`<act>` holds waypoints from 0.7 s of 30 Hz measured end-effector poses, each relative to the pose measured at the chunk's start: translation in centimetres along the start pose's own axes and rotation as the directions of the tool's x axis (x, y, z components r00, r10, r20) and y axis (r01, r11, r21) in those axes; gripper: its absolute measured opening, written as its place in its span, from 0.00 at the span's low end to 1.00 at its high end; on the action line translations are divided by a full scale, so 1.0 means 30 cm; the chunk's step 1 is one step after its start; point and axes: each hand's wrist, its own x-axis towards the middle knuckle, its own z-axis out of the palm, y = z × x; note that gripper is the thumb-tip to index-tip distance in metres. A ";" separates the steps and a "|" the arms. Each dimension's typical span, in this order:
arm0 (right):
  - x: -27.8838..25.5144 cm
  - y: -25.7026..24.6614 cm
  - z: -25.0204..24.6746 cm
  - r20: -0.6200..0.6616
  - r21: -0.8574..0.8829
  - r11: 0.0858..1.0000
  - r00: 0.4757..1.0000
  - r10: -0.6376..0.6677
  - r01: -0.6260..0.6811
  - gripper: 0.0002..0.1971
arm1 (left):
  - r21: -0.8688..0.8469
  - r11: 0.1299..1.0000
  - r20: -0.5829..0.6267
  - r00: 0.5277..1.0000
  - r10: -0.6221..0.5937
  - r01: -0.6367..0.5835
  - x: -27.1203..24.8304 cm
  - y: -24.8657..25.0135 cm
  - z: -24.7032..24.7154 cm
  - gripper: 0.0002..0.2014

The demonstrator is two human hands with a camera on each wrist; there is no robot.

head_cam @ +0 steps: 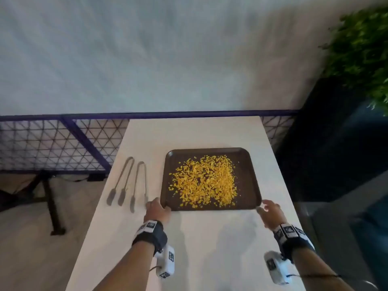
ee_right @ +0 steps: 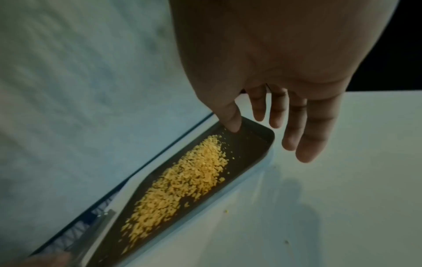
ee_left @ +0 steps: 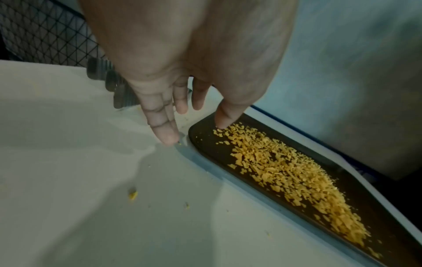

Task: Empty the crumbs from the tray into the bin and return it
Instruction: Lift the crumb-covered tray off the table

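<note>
Your left hand and right hand, fingers relaxed and holding nothing, flank the brown tray of crumbs at twelve o'clock.

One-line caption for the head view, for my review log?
Both hands, left hand and right hand, reach the near corners of a brown tray of yellow crumbs; two tongs lie beside it.

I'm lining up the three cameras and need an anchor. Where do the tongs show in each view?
Head: tongs, two pairs on the table left of the tray.
Left wrist: dark ridged tips behind the left hand.
Right wrist: a blurred metal piece at lower left, probably the tongs.
Shared landmark: the crumbs.
</note>
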 end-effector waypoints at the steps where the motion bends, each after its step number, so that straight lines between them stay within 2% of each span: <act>1: 0.034 -0.005 0.016 -0.018 -0.007 1.000 1.000 0.026 -0.026 0.25 | 0.023 0.999 0.000 1.000 -0.026 0.026 0.032 0.008 0.002 0.27; 3: 0.077 -0.029 0.035 -0.017 -0.020 0.995 0.995 0.100 -0.100 0.27 | 0.052 0.996 0.004 0.997 -0.077 0.076 0.100 0.007 0.023 0.26; 6: 0.128 -0.047 0.059 -0.042 -0.036 0.979 0.979 0.200 -0.202 0.26 | 0.036 0.993 0.048 0.992 -0.113 0.111 0.169 0.006 0.056 0.23; 11: 0.211 -0.038 0.065 -0.099 -0.041 0.957 0.954 0.284 -0.289 0.23 | -0.016 0.990 0.027 0.990 -0.139 0.140 0.234 -0.022 0.101 0.24; 17: 0.227 -0.060 0.056 -0.102 -0.058 0.949 0.948 0.303 -0.309 0.18 | -0.176 0.974 0.005 0.990 -0.144 0.142 0.268 -0.058 0.114 0.24; 21: 0.173 -0.076 0.025 -0.092 -0.017 0.968 0.964 0.249 -0.251 0.17 | -0.319 0.937 0.049 0.990 -0.134 0.142 0.246 -0.068 0.086 0.26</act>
